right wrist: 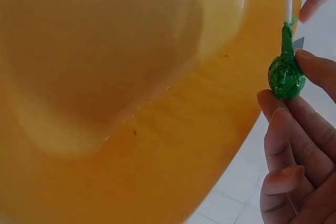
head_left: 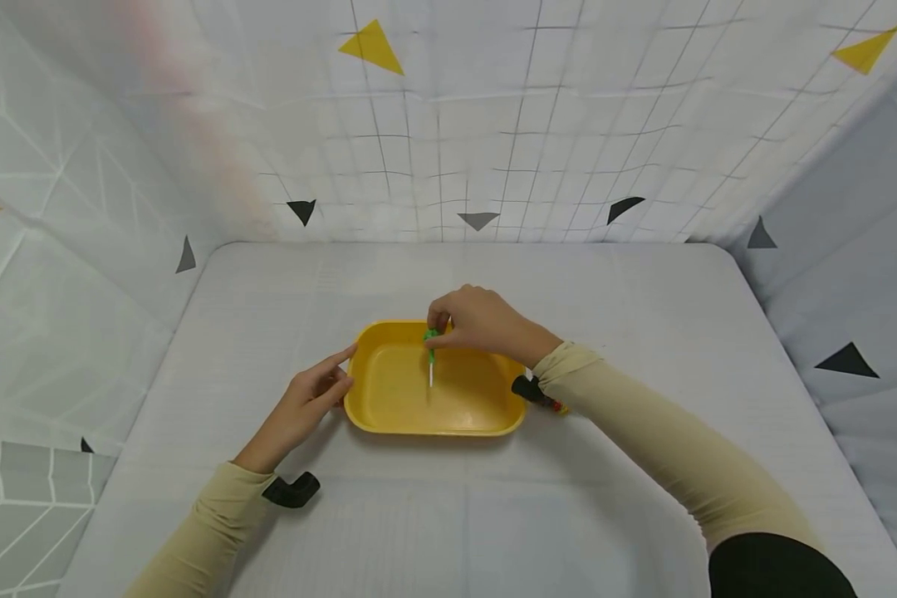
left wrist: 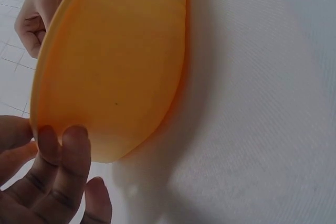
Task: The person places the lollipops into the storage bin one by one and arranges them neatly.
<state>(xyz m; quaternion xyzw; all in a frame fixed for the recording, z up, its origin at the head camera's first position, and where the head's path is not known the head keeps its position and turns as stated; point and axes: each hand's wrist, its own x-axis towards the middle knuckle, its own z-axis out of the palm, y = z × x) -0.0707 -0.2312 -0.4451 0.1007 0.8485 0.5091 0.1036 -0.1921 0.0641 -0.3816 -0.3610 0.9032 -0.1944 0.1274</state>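
Note:
A yellow rectangular tray (head_left: 389, 399) with rounded corners stands on the white-covered table. My right hand (head_left: 486, 320) is above its far side and pinches a lollipop (head_left: 430, 335) by its round head between thumb and fingers. In the right wrist view, the lollipop (right wrist: 286, 77) shows a shiny green wrapper twisted round a white stick. The stick points toward the tray's near side in the head view. At the tray's left end, my left hand (head_left: 302, 407) holds the rim. The left wrist view shows its fingertips (left wrist: 76, 145) against the outer wall of the tray (left wrist: 115, 66).
Beside the right wrist, right of the tray, a small red and yellow thing (head_left: 559, 408) shows partly behind the sleeve. Black wrist camera mounts (head_left: 293, 490) hang at both cuffs. White cloth walls (head_left: 448, 158) with black, grey and yellow patches stand behind the table (head_left: 605, 291).

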